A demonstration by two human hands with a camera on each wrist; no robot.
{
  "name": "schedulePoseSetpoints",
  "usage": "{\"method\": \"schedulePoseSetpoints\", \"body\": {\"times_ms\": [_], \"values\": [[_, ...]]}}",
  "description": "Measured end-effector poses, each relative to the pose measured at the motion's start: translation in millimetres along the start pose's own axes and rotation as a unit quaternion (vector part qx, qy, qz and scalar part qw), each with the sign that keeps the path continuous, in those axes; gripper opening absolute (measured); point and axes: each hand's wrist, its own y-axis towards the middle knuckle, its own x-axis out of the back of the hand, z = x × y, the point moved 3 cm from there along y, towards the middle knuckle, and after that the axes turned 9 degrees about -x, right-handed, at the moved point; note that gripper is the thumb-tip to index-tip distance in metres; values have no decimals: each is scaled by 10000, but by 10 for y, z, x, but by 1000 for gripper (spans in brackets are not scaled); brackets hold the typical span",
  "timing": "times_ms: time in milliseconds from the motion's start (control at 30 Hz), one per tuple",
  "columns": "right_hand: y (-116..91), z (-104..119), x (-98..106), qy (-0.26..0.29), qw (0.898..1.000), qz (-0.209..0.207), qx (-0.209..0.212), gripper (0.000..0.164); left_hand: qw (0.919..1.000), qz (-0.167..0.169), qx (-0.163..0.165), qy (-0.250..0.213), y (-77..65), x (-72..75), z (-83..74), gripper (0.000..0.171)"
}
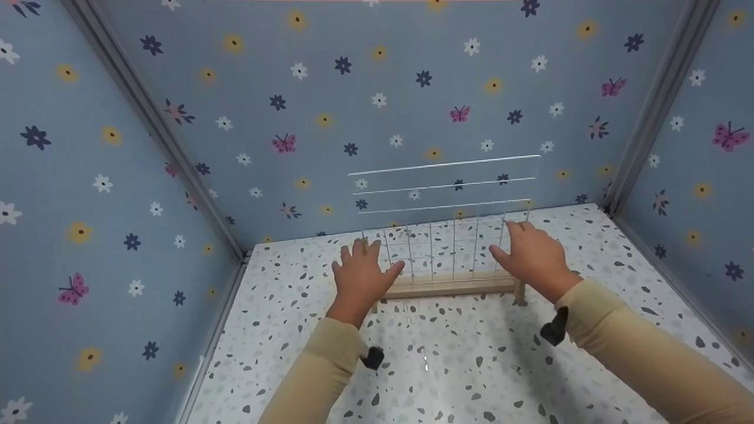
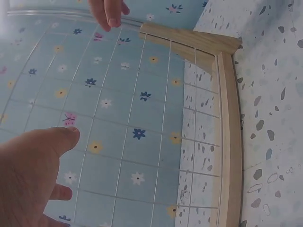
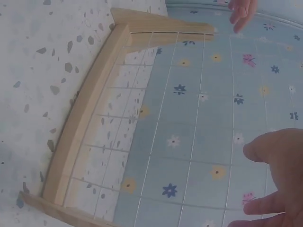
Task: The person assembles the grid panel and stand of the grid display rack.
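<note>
A white wire grid [image 1: 454, 247] stands upright in a light wooden base. Its wooden front bar [image 1: 447, 288] runs across between two side feet, the right foot [image 1: 519, 292] showing below my right hand. My left hand [image 1: 360, 277] is at the grid's left end, fingers spread and thumb pointing inward. At the right end is my right hand [image 1: 536, 253], its fingers extended and thumb apart from them. Nothing is gripped by either hand. Tapered wooden side pieces show in the left wrist view [image 2: 194, 40] and the right wrist view [image 3: 161, 26].
A speckled white tabletop [image 1: 447, 365] lies under the stand. Behind it rises a blue flowered panel [image 1: 377, 123], with similar panels at left [image 1: 118, 218] and right [image 1: 701, 159]. Grey corner posts [image 1: 654, 100] join them.
</note>
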Motion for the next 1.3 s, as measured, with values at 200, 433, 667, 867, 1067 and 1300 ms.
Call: {"method": "schedulePoseSetpoints", "body": {"times_ms": [200,433,667,867,1067,1300], "values": [[196,-275,-95,776,9959,121,-456,68,9974,-112,278,-657,100,-134,227,90],[380,-587,-373,3190,9452,223,-656,56,9581,-171,853,-2731,153,-393,476,87],[411,-620,-455,3416,9356,-286,-840,44,9526,-118,769,-2940,155,-500,466,80],[450,-596,-437,3501,9308,-141,-1046,44,9559,-135,776,-2828,153,-449,433,81],[506,-608,-428,3583,9268,-117,-1119,45,9550,-210,787,-2851,163,-436,418,81],[447,-581,-490,3674,9248,-179,-973,68,9538,-48,823,-2888,88,-467,336,87]]}}
